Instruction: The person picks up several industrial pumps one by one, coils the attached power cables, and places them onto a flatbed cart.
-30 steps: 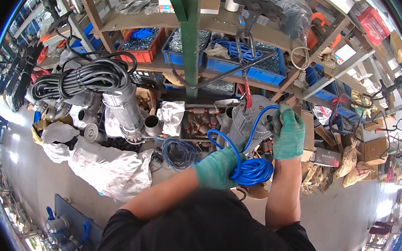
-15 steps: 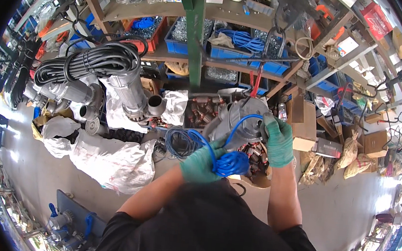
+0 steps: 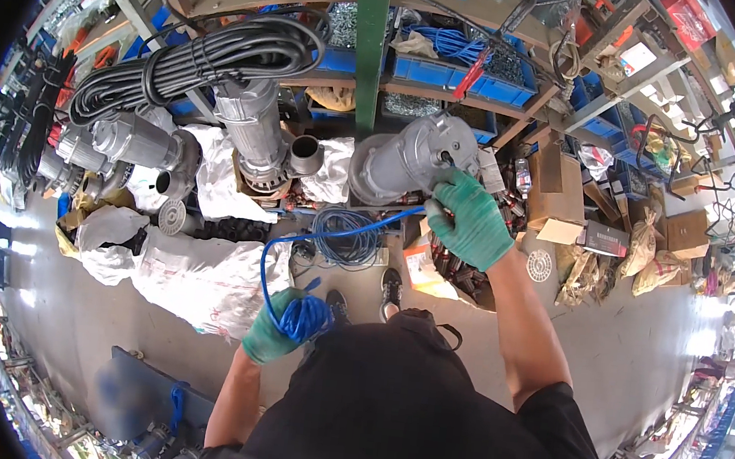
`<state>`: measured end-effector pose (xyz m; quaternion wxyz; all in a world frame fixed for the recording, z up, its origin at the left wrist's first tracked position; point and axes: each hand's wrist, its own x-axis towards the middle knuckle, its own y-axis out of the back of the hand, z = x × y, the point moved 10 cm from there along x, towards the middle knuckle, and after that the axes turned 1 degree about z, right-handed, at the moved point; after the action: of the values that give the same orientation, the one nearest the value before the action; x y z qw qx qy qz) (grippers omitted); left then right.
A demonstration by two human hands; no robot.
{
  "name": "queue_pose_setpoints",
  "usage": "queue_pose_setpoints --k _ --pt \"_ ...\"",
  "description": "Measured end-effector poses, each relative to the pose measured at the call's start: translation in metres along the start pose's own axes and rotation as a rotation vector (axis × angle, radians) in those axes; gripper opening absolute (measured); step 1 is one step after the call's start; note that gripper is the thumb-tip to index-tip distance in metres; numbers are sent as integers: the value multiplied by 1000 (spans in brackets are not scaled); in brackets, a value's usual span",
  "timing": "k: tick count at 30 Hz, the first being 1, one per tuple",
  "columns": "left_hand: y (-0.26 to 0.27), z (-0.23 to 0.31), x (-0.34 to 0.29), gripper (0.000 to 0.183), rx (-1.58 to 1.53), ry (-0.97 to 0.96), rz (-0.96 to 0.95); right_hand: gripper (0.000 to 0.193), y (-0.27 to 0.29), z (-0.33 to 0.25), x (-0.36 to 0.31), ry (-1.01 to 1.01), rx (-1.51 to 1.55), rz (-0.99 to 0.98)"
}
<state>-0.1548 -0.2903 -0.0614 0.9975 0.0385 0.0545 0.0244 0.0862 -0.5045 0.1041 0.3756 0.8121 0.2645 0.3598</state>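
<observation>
My left hand, in a green glove, grips a coiled bundle of blue cord low in front of my body. One strand of it rises in a bend and crosses to my right hand, also green-gloved, whose fingers are closed on the cord's far part. That hand is against the end of a grey pump motor, which leans to one side. Just above the motor is a red-handled hook or tool; whether they are joined cannot be made out. The cord's end is hidden by my right hand.
Several grey pumps with coiled black cable stand at left, near white sacks. A coil of dull blue cable lies below the motor. A green post, blue bins and a cardboard box are beyond.
My left hand has moved down and left with the bundle, drawing out a longer strand. My right hand has shifted left and up. The motor appears farther up-left and more tilted as the view shifts.
</observation>
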Motion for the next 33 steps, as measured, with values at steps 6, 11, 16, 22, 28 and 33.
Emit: queue_pose_setpoints --k 6,11,16,22,28,33 --pt "44 -11 -78 29 519 -89 49 21 -131 -55 -28 142 -213 -559" --pt "35 -16 -127 25 872 132 -15 38 -261 -62 -115 14 4 -814" --pt "-10 -46 -164 31 1057 384 -90 45 -268 -141 -145 66 743 -742" --pt "-85 -73 -191 32 1033 621 -179 27 -247 -126 -261 -438 1070 -764" --pt "-165 -75 -202 33 1059 542 -235 64 -249 -160 -347 -281 743 -1049" --pt "-200 -72 -228 33 1058 488 -257 73 -253 -182 -392 -178 769 -1144"
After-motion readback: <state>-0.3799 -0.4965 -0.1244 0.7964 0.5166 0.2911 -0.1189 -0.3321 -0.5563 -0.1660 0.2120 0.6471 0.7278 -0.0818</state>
